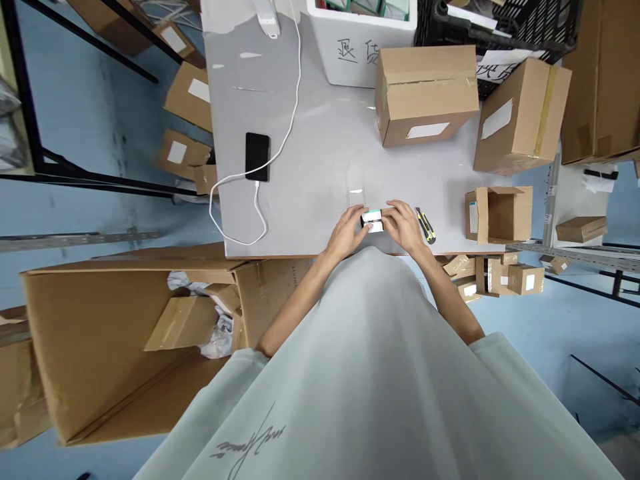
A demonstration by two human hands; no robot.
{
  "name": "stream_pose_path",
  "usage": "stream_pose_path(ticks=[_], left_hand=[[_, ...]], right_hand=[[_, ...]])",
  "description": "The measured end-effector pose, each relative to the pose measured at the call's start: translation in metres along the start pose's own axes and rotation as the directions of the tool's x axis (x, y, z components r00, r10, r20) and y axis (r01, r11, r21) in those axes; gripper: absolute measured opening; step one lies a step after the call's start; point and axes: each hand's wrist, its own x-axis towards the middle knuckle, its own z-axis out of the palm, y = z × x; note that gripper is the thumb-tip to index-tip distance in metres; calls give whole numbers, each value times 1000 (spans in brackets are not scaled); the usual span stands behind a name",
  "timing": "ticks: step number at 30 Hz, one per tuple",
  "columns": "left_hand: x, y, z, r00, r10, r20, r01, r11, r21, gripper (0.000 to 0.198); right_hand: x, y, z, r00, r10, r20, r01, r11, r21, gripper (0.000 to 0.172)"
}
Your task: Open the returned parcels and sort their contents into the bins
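**Item held at the desk's near edge: one small white box**

Nearest, low and to the left of the small box (pixel 373 220), a large open carton (pixel 125 333) sits on the floor with crumpled paper and a smaller brown box inside.

The small box itself is held just above the near edge of the desk (pixel 320 167). The left hand (pixel 347 232) is curled round one end and the right hand (pixel 405 225) round the other, both closed on it. Its long axis runs side to side across the person, roughly along the desk edge. A green band shows on its upper far side.

Progress, as judged: the small box looks shut and is being handled. Whether it is being opened or closed cannot be told.

- Just right of the small box: a utility knife (pixel 425 225), lying loose on the desk.
- Further right: a small brown carton (pixel 503 215), flaps open.
- Left and beyond: a black phone (pixel 257 156), screen dark, on a white cable (pixel 235 200).
- Well beyond: two taped brown boxes (pixel 425 93), a white bin (pixel 350 47) and a black crate (pixel 500 27).
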Motion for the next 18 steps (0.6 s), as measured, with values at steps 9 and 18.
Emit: stream_pose_path(ticks=[9,18], left_hand=[[20,-4,-10,997,28,69,-35,994,108,42],[34,0,-10,1000,16,16,-17,994,108,47]], right_hand=[[-9,-14,9,996,-38,81,47,992,-119,16],[-10,-29,14,999,6,52,3,985,-174,38]])
